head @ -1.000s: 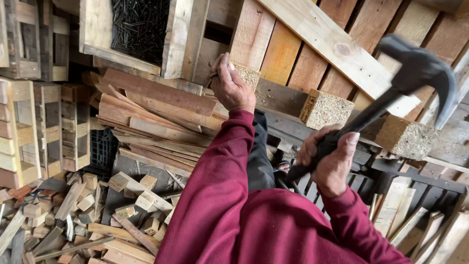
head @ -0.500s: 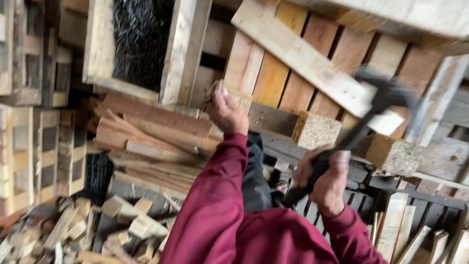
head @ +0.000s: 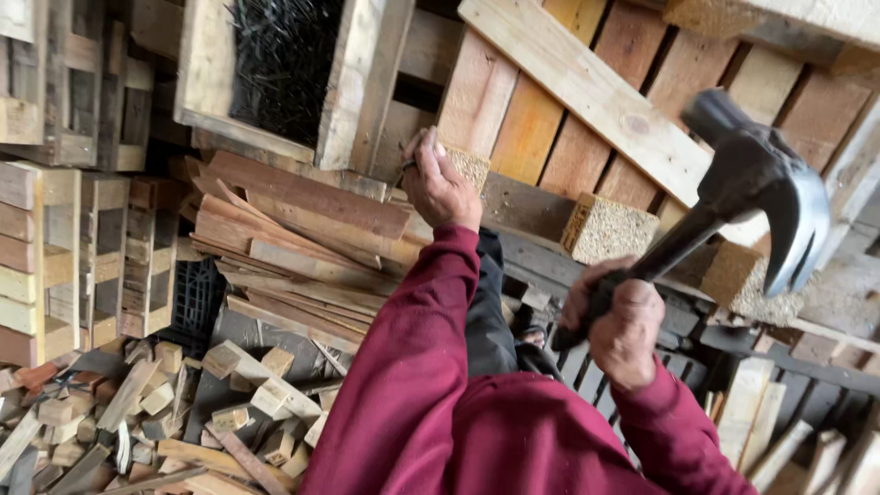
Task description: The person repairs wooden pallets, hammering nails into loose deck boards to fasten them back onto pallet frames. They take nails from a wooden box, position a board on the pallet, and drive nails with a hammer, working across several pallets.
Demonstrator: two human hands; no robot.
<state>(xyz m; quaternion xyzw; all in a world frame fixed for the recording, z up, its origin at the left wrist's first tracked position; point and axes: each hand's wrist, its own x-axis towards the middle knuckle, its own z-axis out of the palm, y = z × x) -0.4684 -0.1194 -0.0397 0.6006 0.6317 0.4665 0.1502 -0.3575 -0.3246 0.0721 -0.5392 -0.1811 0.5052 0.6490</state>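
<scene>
Right hand: the right hand point(head: 625, 323) is wrapped tight around the handle of a black claw hammer point(head: 747, 188), whose head is raised up toward 2 o'clock from the fist.
Left hand: the left hand point(head: 440, 183) is pinched closed on something small, probably a nail, but it's too tiny to tell. It's pressed against a chipboard block point(head: 469, 165) on the pallet point(head: 587, 92).
Key relation: the pinch point lies at about 10 o'clock from the hammer hand, well apart. The hammer's long axis runs from 7 to 1 o'clock, and the left hand is the one at the block.
Containers: a wooden box point(head: 206, 82) at 11 o'clock is full of dark nails point(head: 284, 60).
Around: a stack of boards point(head: 293, 229) lies under the left arm, and there's a heap of wood offcuts point(head: 137, 403) at 8 o'clock.
</scene>
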